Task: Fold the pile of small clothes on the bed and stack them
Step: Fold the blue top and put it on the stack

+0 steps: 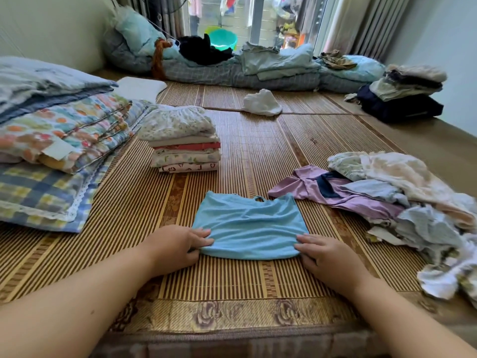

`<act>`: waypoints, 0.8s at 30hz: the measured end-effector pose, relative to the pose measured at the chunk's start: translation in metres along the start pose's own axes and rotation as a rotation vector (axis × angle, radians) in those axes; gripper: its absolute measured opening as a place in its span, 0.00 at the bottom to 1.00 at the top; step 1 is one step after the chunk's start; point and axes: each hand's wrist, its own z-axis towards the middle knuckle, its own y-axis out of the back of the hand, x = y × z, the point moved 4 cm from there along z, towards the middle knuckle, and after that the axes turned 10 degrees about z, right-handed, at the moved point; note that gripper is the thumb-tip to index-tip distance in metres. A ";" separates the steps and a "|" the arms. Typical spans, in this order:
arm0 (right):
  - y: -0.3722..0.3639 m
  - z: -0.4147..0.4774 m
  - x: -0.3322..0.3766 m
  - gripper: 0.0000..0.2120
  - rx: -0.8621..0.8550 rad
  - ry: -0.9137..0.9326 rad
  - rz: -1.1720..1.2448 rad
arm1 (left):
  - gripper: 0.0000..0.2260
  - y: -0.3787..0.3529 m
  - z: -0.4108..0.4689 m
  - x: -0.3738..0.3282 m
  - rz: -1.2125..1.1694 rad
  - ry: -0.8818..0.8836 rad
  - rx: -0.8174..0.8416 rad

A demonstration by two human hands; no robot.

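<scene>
Now the left grip (178, 245) and right grip (325, 257) each pinch a near corner of the blue top (249, 226) lying between them on the bed (258, 151); lifting both evenly forward should fold it square.

A light blue top (249, 223) lies flat, its near corners pinched by left fingers (200, 235) and right fingers (307, 241). Beyond the left ones stands a folded stack (184, 148); the unfolded pile (402, 197) sprawls rightward.

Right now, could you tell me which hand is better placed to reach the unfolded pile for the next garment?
Probably the right hand: the unfolded pile lies on its side of the blue top, while the left hand holds the opposite corner.
</scene>
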 end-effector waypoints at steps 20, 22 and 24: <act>0.179 0.041 0.047 0.07 -0.058 -0.323 0.767 | 0.08 0.202 -0.061 -0.008 -0.445 0.193 -0.465; 0.158 0.050 0.037 0.06 0.035 -0.399 0.751 | 0.08 0.183 -0.046 0.000 -0.441 0.239 -0.357; 0.132 0.060 0.026 0.06 0.088 -0.492 0.701 | 0.07 0.158 -0.023 0.010 -0.354 0.293 -0.261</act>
